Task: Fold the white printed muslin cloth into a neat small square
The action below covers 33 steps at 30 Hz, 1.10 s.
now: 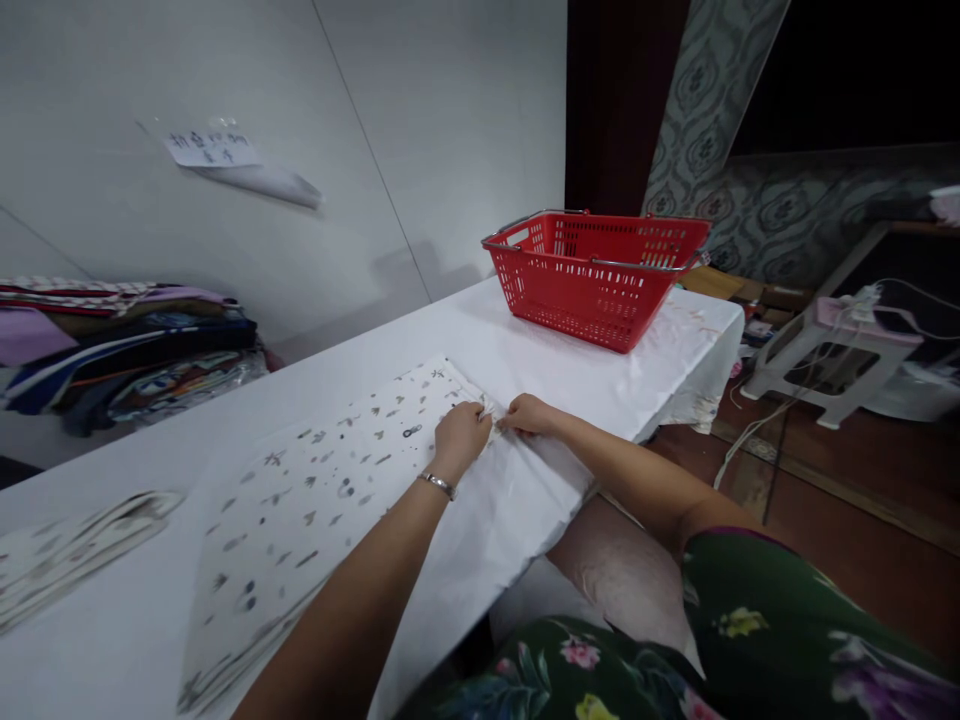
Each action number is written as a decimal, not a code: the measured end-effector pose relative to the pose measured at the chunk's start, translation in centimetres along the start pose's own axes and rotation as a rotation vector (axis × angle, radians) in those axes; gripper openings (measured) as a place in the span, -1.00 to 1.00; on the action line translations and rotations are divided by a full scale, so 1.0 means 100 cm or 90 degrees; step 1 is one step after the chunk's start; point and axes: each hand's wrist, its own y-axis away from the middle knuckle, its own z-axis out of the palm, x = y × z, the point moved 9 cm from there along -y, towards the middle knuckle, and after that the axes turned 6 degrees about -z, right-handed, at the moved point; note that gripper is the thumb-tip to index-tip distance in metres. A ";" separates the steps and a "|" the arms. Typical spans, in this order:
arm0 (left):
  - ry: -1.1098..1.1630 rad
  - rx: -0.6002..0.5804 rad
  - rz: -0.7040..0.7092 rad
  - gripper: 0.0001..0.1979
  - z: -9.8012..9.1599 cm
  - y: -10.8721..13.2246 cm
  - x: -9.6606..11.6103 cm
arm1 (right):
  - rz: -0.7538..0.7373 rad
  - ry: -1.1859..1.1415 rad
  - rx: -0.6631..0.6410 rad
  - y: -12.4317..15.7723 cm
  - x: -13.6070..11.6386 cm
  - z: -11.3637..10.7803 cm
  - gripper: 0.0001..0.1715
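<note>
A white garment (352,470) with small dark and grey prints lies flat, stretched lengthwise over the white-covered table. Its far right end is bunched up between my two hands. My left hand (461,440), with a metal bracelet at the wrist, is closed on that gathered edge. Right beside it, my right hand (527,414) pinches the same end from the other side. The fingertips are close together, and the bit of fabric between them shows only in part. Whether the garment is trousers or something else, I cannot tell for sure.
A red plastic basket (577,300) with metal handles stands toward the table's far end. Another folded printed cloth (75,550) lies at the left. Stacked folded clothes (135,345) sit beyond the table by the wall. A stool (832,340) with cables is at the right.
</note>
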 end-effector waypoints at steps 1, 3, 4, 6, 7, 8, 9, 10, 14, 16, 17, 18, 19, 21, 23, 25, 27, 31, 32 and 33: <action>0.000 0.000 0.000 -0.78 0.000 0.000 0.000 | -0.005 0.008 0.000 -0.001 -0.002 0.001 -0.71; 0.000 0.000 0.001 -0.78 -0.001 0.001 0.001 | -0.015 0.012 0.001 -0.002 -0.006 0.002 -0.73; -0.001 0.001 0.002 -0.78 -0.001 0.001 0.001 | -0.019 0.008 0.004 -0.002 -0.007 0.003 -0.75; -0.001 -0.002 0.002 -0.79 -0.001 0.001 0.001 | -0.026 -0.016 0.008 -0.001 -0.009 0.004 -0.77; -0.002 -0.004 0.002 -0.79 -0.001 0.001 0.000 | -0.028 -0.035 0.012 -0.001 -0.008 0.004 -0.77; -0.004 -0.006 0.003 -0.79 -0.001 0.001 0.000 | -0.029 -0.058 0.014 0.000 -0.008 0.004 -0.77; -0.006 -0.007 0.003 -0.79 -0.001 0.001 0.000 | -0.032 -0.082 0.017 0.001 -0.007 0.004 -0.76; -0.010 -0.006 0.005 -0.79 -0.001 0.001 -0.001 | -0.034 -0.106 0.017 0.001 -0.005 0.004 -0.76; -0.020 0.007 0.009 -0.79 -0.001 0.001 -0.001 | -0.035 -0.187 -0.001 0.001 -0.002 0.005 -0.79; -0.021 0.003 0.008 -0.79 0.001 0.002 -0.001 | -0.032 -0.221 -0.006 -0.001 -0.002 0.007 -0.79; -0.022 -0.001 0.007 -0.79 0.002 0.002 -0.002 | -0.030 -0.239 -0.004 -0.001 -0.002 0.007 -0.79; -0.022 -0.004 0.008 -0.79 0.003 0.002 -0.002 | -0.027 -0.258 -0.002 -0.002 -0.002 0.008 -0.78; -0.022 -0.004 0.010 -0.79 0.003 0.002 -0.002 | -0.024 -0.278 0.001 -0.002 -0.002 0.008 -0.78; -0.024 -0.003 0.011 -0.79 0.005 0.002 -0.002 | -0.016 -0.318 0.009 -0.002 -0.001 0.008 -0.79; -0.026 0.002 0.016 -0.79 0.005 0.002 -0.001 | -0.010 -0.356 0.020 -0.001 0.002 0.007 -0.79; -0.031 0.004 0.025 -0.79 0.007 0.002 0.001 | -0.008 -0.387 0.029 0.001 0.005 0.007 -0.78; -0.040 0.001 0.031 -0.78 0.008 0.003 0.004 | -0.012 -0.406 0.035 0.002 0.007 0.007 -0.76; -0.065 -0.010 0.032 -0.75 0.013 0.005 0.007 | -0.031 -0.447 0.037 0.002 0.007 0.009 -0.74; -0.069 -0.009 0.035 -0.74 0.013 0.006 0.008 | -0.034 -0.459 0.034 0.002 0.007 0.010 -0.74; -0.074 -0.006 0.041 -0.73 0.013 0.006 0.010 | -0.035 -0.470 0.030 0.003 0.006 0.011 -0.73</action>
